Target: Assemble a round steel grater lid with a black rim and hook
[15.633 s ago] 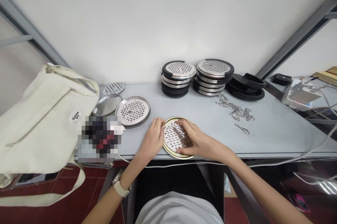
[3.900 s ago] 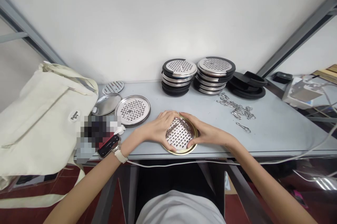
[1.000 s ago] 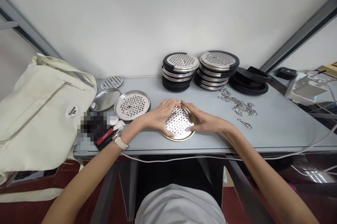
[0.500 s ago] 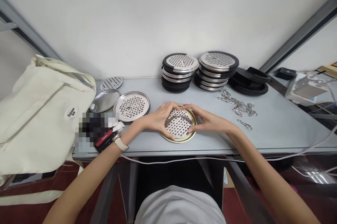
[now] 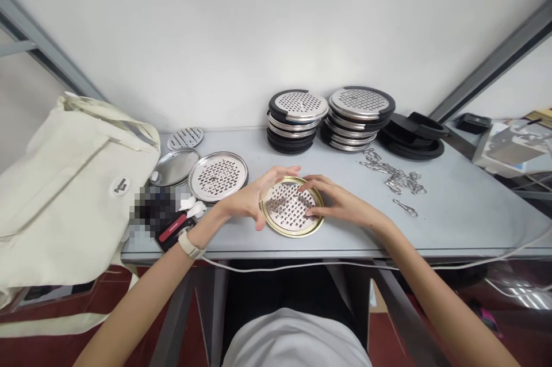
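A round metal grater plate (image 5: 290, 214) lies inside a gold-coloured rim (image 5: 293, 234) near the table's front edge, its surface full of raised holes. My left hand (image 5: 254, 193) hovers at the left side of the rim, thumb and fingers spread, with nothing in it. From the right, my right hand (image 5: 340, 201) reaches over the rim, its thumb and fingertips on the grater plate. Whether the plate is lifted from the rim at all, I cannot tell.
Grater discs with black rims stand in two stacks (image 5: 296, 107) (image 5: 361, 103) at the back. Black rings (image 5: 411, 140) and loose metal clips (image 5: 394, 177) lie right. Left are more grater discs (image 5: 219, 177), a shiny lid (image 5: 176, 165) and a cream bag (image 5: 86, 194). A white cable (image 5: 302, 266) runs along the front edge.
My left hand has let go of the grater and drawn back to the left, its fingers opening. My right hand stays on the plate. The view has shifted slightly.
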The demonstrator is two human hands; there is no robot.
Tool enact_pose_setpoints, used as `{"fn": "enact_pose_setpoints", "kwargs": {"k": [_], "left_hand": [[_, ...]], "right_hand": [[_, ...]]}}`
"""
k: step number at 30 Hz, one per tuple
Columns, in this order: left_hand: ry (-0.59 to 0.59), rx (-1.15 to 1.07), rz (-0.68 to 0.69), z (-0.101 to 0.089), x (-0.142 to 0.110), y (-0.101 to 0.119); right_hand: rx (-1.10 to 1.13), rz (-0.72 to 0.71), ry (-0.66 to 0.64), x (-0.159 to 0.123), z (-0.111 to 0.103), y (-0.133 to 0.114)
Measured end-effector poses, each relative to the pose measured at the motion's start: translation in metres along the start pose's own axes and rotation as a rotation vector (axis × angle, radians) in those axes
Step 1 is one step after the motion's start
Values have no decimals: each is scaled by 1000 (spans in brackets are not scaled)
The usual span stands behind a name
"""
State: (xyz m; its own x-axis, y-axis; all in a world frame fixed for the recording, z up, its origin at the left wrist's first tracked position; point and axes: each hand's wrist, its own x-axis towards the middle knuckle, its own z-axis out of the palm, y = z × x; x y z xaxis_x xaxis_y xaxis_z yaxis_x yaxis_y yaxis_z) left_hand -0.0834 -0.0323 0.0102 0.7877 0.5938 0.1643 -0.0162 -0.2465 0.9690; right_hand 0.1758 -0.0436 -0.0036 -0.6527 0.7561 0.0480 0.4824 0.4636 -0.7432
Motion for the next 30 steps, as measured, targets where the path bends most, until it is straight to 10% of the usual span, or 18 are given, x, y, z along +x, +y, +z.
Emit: {"fn": "enact_pose_setpoints", "kwargs": {"k": [16, 22, 30], "left_hand": [[-53, -216, -27, 11, 9, 1], [366, -78, -133, 18, 2, 8], [537, 530, -337, 35, -18, 10]], "right_hand": [[61, 3, 22, -1, 1, 2], [51, 16, 28, 0, -2, 4], [-102, -2, 172, -3, -5, -10]]}}
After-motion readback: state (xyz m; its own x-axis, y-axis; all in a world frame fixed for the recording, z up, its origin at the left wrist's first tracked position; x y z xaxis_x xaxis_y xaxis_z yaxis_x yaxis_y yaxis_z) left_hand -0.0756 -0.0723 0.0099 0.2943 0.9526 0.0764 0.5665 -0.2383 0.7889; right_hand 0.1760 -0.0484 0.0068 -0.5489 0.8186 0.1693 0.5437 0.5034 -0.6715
